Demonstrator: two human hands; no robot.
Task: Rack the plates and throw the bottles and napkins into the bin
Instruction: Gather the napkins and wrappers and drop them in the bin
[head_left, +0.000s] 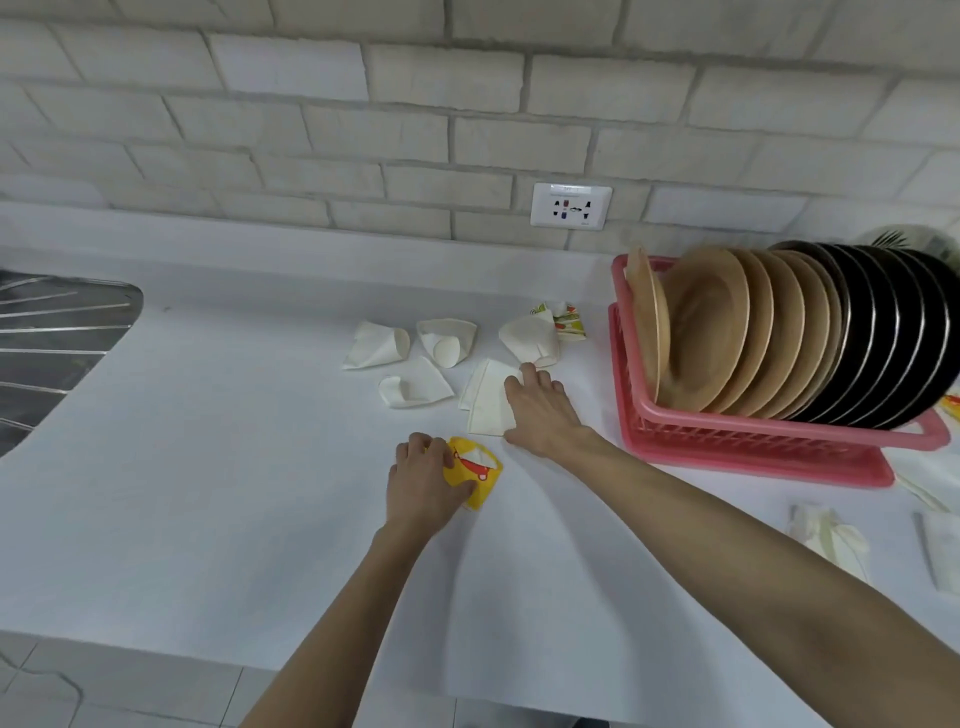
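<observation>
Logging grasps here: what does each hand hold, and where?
The left hand grips the crumpled yellow printed napkin by its left edge. The right hand lies flat on the folded white napkin, holding nothing.

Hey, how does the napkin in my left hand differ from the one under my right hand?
The yellow napkin has a red printed picture; the white napkin is plain. The yellow napkin is crumpled; the white napkin lies folded flat. The left hand grips the yellow napkin with curled fingers; the right hand rests on the white napkin with straight fingers. Both are napkins not yet binned.
</observation>
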